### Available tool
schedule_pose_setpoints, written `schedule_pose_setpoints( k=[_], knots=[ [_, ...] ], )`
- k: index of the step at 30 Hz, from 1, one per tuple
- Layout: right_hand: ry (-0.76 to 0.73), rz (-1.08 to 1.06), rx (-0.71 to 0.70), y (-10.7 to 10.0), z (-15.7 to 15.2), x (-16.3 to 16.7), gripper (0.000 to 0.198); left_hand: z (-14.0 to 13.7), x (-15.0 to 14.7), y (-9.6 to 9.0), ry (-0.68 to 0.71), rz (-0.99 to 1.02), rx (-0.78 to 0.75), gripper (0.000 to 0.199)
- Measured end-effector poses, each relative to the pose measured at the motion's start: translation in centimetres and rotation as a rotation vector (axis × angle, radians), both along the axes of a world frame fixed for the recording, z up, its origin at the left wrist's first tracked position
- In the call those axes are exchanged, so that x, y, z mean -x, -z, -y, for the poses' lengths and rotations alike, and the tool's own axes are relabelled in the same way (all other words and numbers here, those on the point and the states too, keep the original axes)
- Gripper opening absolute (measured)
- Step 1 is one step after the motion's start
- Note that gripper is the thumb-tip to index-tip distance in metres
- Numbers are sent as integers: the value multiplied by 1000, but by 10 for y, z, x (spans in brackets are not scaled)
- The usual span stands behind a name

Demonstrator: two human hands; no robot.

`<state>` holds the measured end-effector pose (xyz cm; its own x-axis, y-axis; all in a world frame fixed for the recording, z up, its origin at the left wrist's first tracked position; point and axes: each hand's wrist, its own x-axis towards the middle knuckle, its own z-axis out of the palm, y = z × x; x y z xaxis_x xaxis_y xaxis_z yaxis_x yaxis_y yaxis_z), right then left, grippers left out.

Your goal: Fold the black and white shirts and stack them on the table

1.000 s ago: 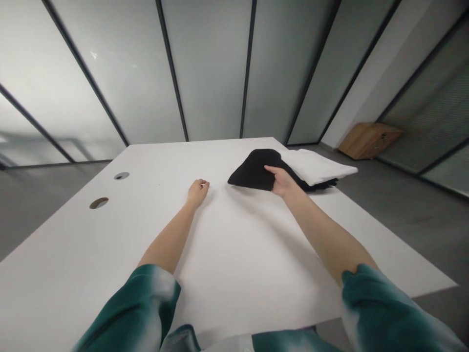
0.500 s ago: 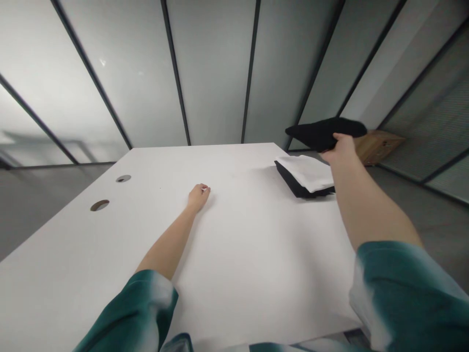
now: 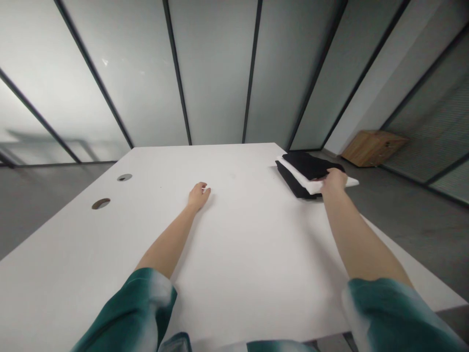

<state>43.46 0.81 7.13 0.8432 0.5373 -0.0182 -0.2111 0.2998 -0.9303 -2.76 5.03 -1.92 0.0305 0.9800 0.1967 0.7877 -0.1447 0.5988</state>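
My right hand grips the near right edge of a folded black cloth, probably a garment. This cloth lies on a folded white cloth, which rests on another folded black cloth at the table's far right. The white cloth juts out to the right past my fingers. My left hand is over the middle of the white table, its fingers slightly curled and apart with nothing in them. Whether the left wrist touches the tabletop is hard to tell.
Two round holes pierce the table's left part, a nearer hole and a farther hole. Beyond the far edge rises a frosted glass wall with dark frames. A wooden cabinet stands on the grey floor at the right.
My right hand has lowered the black cloth from the air onto the white cloth of the stack. The fingers of my left hand have opened a little; that hand stays in place.
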Motion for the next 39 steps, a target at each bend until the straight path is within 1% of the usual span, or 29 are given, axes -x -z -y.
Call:
schedule_pose_setpoints(
  k=[2,3,4,7,10,12,14,17,20,23,26,29,31,34,39],
  knots=[
    [179,251,3,3,6,14,37,-1,-2,-4,2,-56,30,33],
    [207,385,4,5,7,24,40,-2,-3,-7,13,-95,53,33],
    [171,523,-4,7,8,35,42,-2,-3,-10,32,-134,78,33],
    [-139,869,8,15,4,72,38,0,-1,-20,99,-231,119,37],
    [-414,1258,120,29,1,111,38,11,5,-25,108,-285,46,43],
    [-527,1511,214,44,2,133,41,21,8,-25,90,-312,-21,45],
    [-574,1678,306,60,7,150,43,30,9,-23,65,-339,-67,45],
    [-585,1758,422,79,14,162,44,39,10,-18,61,-375,-84,44],
    [-609,1769,492,87,16,162,45,42,10,-16,83,-392,-86,44],
    [-626,1771,532,88,15,157,48,44,10,-14,101,-419,-66,48],
    [-659,1778,594,90,14,155,59,45,9,-9,126,-447,-16,60],
    [-771,1789,698,93,14,158,78,46,7,-4,146,-478,84,76],
    [-850,1792,757,94,15,161,87,46,7,-2,156,-501,138,83],
    [-896,1788,802,94,15,163,90,45,6,-2,166,-530,158,89],
    [-903,1782,803,91,17,163,90,47,5,-5,168,-540,170,90]
  ],
)
